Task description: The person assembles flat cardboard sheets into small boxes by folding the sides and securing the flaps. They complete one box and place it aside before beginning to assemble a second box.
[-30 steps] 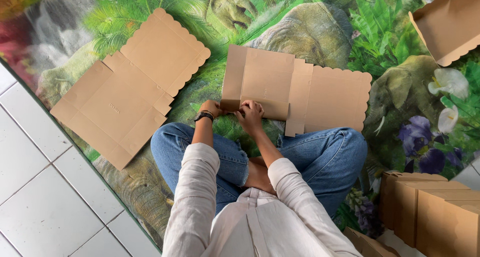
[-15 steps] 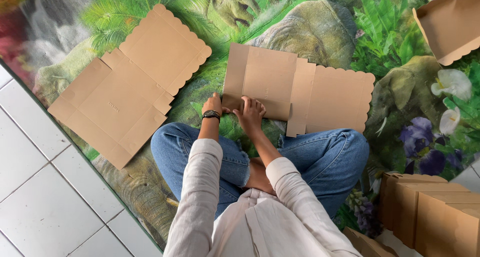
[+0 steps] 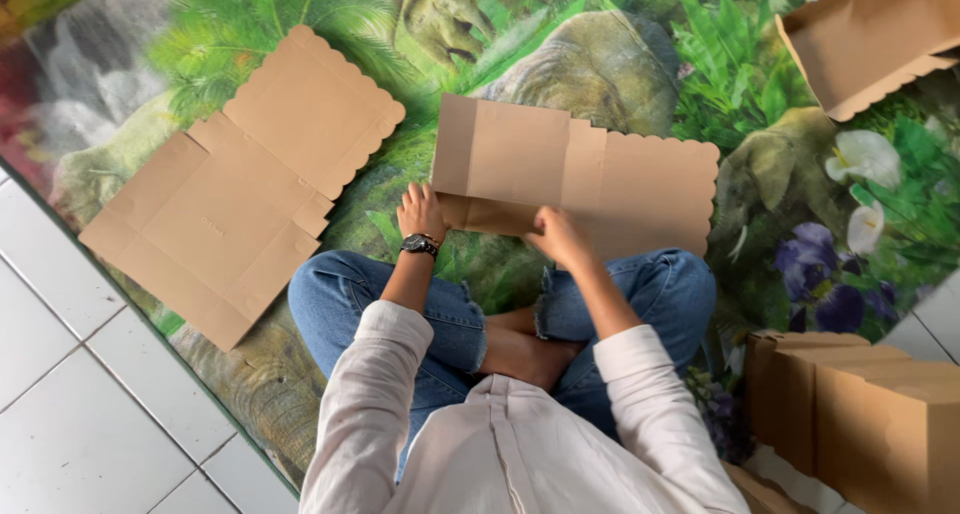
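A flat brown cardboard box blank (image 3: 560,169) with a scalloped right edge lies on the jungle-print mat in front of my crossed legs. My left hand (image 3: 420,212), with a black watch on the wrist, rests at the blank's near left corner, touching the folded-up near flap (image 3: 488,216). My right hand (image 3: 558,236) presses on the same flap near its right end, fingers curled over the cardboard edge.
A second unfolded scalloped blank (image 3: 240,184) lies to the left on the mat (image 3: 620,64). A partly folded box (image 3: 870,34) sits at the top right. Several assembled brown boxes (image 3: 860,414) stand at the lower right. White floor tiles (image 3: 70,394) border the mat at left.
My hands were together at the blank's near left corner; my right hand has slid rightwards along the near flap while my left stays at the corner.
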